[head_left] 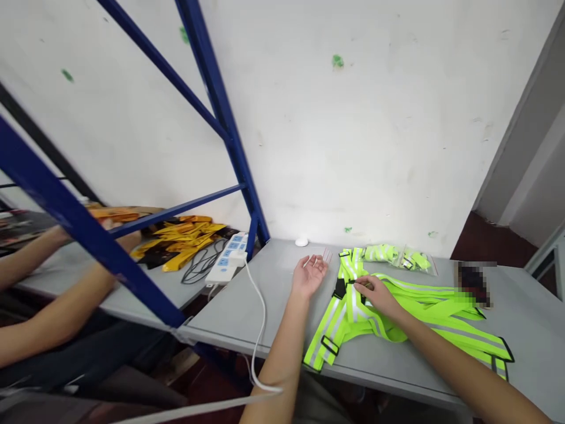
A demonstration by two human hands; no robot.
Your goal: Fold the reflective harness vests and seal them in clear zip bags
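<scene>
A neon-yellow reflective safety vest [410,312] with grey stripes and black edging lies spread on the grey table [247,300]. My right hand [376,293] rests on it near a black buckle, fingers curled in a pinch on the strap. My left hand [309,274] lies palm up on the table just left of the vest, fingers apart and holding nothing. A packed vest in a clear bag [397,256] sits behind, by the wall.
A blue metal rack frame [225,123] crosses the left side. A white power strip [229,259] with a cable, yellow packets [185,235] and a small white round object [302,242] lie near it. Another person's arms [48,282] are at far left.
</scene>
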